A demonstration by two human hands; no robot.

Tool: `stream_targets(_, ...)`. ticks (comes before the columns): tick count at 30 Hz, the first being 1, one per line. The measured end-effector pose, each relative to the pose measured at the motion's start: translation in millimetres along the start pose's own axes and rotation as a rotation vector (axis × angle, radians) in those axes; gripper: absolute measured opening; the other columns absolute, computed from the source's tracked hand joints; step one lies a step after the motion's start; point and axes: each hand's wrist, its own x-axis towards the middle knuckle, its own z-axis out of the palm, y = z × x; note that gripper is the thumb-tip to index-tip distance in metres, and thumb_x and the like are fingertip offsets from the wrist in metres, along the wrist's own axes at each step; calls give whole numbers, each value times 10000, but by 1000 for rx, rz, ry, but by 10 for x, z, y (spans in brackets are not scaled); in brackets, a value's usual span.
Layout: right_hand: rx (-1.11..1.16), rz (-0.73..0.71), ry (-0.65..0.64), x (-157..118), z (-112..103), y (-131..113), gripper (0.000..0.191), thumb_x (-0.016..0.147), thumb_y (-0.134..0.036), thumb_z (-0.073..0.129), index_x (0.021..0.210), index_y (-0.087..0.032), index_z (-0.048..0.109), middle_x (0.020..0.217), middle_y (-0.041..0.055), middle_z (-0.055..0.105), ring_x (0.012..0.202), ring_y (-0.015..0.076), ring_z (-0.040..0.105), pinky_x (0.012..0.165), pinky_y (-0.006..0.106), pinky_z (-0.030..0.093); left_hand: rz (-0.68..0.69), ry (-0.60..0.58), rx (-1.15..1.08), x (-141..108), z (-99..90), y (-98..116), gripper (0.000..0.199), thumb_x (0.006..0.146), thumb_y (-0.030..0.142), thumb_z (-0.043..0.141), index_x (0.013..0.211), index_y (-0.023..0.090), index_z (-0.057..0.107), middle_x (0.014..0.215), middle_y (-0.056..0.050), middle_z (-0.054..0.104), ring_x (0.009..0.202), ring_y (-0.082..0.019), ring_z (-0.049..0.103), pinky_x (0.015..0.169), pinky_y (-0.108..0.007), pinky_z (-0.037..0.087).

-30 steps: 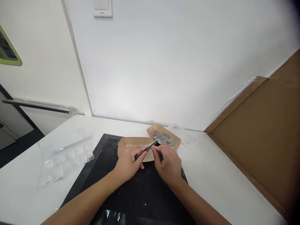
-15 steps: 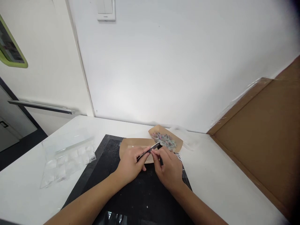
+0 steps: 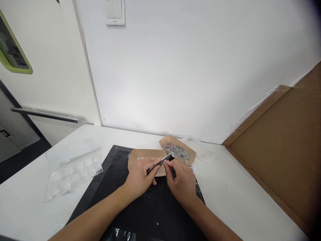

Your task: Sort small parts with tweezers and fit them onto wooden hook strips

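Note:
My left hand (image 3: 140, 174) is closed round a slim black object with a pale edge (image 3: 167, 158); its exact kind does not show. At the far end of that object, the thumb and fingertips of my right hand (image 3: 182, 179) are pinched together against its side. Whatever small thing those fingertips may hold is hidden. Both hands are above the near part of a brown paper tray (image 3: 140, 153), which they partly cover. Behind my right hand, a second brown paper tray (image 3: 192, 154) holds several small greenish and pinkish pieces (image 3: 177, 150) in clear wrapping.
A black sheet (image 3: 142, 211) lies under my forearms on the white table (image 3: 238, 197). To the left is a clear plastic compartment box (image 3: 72, 174) with its lid raised. Crumpled translucent plastic (image 3: 204, 152) lies near the wall. Brown cardboard (image 3: 278, 144) stands along the right edge.
The view has tilted slightly, so everything appears a little lower. Both hands keep nearly the same hold, and the black object has barely moved.

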Motion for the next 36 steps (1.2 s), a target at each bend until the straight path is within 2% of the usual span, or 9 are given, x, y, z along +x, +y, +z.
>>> stream_targets(8,-24,-12,25,20,-10,18,144,1005,-274,584,876,-225,622,714,-7,616,652,160,570,641,295,367,-1,-4,4,0,-4,-22,362,1021,351,533,1336,267,689,895,-24,741,512,-99,685,700,-262,575)
stream_targets(11,-24,21,24,21,-6,41,136,1008,-283,582,894,-227,628,751,0,643,683,166,597,654,295,381,-5,-8,-10,-4,-4,-22,364,1016,336,537,1346,280,680,957,-26,746,500,-87,675,674,-251,573)
stream_targets(15,-21,70,20,22,2,66,153,1013,-304,575,893,-229,634,781,4,664,710,166,619,665,296,398,-11,-10,-15,-5,-3,-9,361,1007,323,545,1333,262,689,918,-18,728,497,-86,670,657,-244,566)
stream_targets(21,-3,71,16,21,7,65,160,1018,-312,565,896,-231,631,787,7,669,715,169,625,666,298,406,-24,-11,12,2,-4,15,354,1000,302,541,1310,248,704,890,-12,730,494,-84,666,705,-253,569)
stream_targets(25,-4,67,12,16,7,74,153,1018,-317,566,910,-231,633,787,9,668,717,174,626,664,301,404,-81,-30,-42,-6,4,31,362,997,315,538,1323,268,689,1016,-25,743,500,-84,676,595,-222,535)
stream_targets(30,-2,74,7,17,2,87,157,1019,-327,565,915,-231,633,786,9,668,715,179,624,661,305,401,-136,-43,-102,-2,5,37,349,995,330,540,1295,258,701,885,-9,743,525,-106,691,566,-210,510)
stream_targets(36,28,78,0,11,3,87,155,1019,-318,563,912,-228,630,791,9,662,724,179,624,677,306,408,-169,-42,-131,10,7,13,351,977,345,569,1284,254,712,844,-16,747,532,-121,700,526,-203,469)
